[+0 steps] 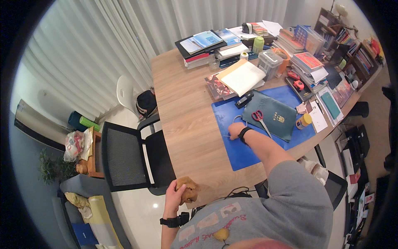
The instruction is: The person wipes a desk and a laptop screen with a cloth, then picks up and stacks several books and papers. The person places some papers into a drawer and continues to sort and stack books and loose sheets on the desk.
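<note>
My left hand (174,196) holds a brown object (187,189), seemingly a crumpled cloth, beside the near corner of the wooden table. Over the blue desk mat (233,155) my right hand (237,130) is at a thin grey cord (227,136), which loops out past the fingers; its fingertips are partly hidden. Just right of that hand, scissors with red handles (257,115) lie across a dark green folder (276,115). A black stapler (244,100) is by the folder's upper left corner. Near its right edge stands a small jar with a yellow lid (303,121).
Papers and an envelope (242,76) lie behind the mat, near a clear plastic box (269,63) and stacked books (307,62). A black mesh chair (124,155) stands against the table's left side. A red tape measure (298,85) rests on a dark case.
</note>
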A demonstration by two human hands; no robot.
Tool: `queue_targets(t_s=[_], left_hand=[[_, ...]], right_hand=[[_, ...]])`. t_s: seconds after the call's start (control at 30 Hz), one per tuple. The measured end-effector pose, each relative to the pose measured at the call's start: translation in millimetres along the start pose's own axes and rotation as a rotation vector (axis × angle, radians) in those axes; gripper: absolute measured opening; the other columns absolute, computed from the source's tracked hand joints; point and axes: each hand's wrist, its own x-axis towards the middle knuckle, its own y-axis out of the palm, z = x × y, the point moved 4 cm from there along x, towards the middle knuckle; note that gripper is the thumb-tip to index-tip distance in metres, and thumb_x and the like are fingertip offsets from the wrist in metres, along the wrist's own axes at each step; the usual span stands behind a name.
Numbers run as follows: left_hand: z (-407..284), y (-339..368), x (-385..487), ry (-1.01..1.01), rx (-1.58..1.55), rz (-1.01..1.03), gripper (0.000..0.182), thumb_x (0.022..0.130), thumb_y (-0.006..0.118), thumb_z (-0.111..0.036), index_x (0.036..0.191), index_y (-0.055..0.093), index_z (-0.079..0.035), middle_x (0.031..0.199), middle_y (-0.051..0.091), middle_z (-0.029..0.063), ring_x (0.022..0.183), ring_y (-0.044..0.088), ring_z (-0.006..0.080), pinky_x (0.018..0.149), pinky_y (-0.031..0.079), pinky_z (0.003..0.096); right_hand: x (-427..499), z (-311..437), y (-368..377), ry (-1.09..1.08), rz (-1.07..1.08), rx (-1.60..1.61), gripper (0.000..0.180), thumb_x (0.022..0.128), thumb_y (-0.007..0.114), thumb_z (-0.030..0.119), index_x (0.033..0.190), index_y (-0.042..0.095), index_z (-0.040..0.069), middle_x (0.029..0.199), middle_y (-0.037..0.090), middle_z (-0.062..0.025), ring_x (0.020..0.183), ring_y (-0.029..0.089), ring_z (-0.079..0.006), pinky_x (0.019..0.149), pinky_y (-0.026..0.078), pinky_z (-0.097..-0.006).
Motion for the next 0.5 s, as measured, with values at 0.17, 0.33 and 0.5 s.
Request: queue_targets(t_s=[0.17, 0.33, 0.5], left_hand=[[-1.7, 3.5, 11.5, -0.013, 0.017, 0.029, 0.028, 0.086, 0.061, -0.009, 0.111, 0.054, 0.001, 0.1, 0.061, 0.0055, 0.091, 0.057, 0.0123, 0.08, 0.047, 0.0266], [-4.6, 18.7, 31.0, -0.034, 0.086, 0.109, 0.03, 0.086, 0.061, -0.011, 0.112, 0.055, 0.002, 0.101, 0.061, 0.0065, 0.09, 0.057, 0.0123, 0.079, 0.047, 0.0261], [-7.6, 31.9, 41.2, -0.022, 0.094, 0.209, 0.029, 0.087, 0.061, -0.013, 0.112, 0.055, 0.002, 0.101, 0.061, 0.0065, 0.089, 0.057, 0.0121, 0.078, 0.048, 0.0261]], right_hand=[[7.1, 64.7, 2.6, 0.002, 0.025, 0.439, 0.023, 0.064, 0.063, 0.024, 0.07, 0.068, 0.002, 0.077, 0.066, -0.0182, 0.075, 0.064, -0.0332, 0.067, 0.052, -0.0394], [-6.1, 111.5, 24.9, 0.003, 0.044, 0.74, 0.016, 0.066, 0.06, 0.017, 0.056, 0.063, 0.005, 0.061, 0.063, -0.0144, 0.06, 0.063, -0.0262, 0.057, 0.05, -0.0381], [-36.1, 100.4, 39.7, 0.033, -0.197, 0.875, 0.012, 0.07, 0.06, 0.016, 0.067, 0.063, 0.004, 0.062, 0.063, -0.014, 0.058, 0.063, -0.0247, 0.058, 0.05, -0.0361]])
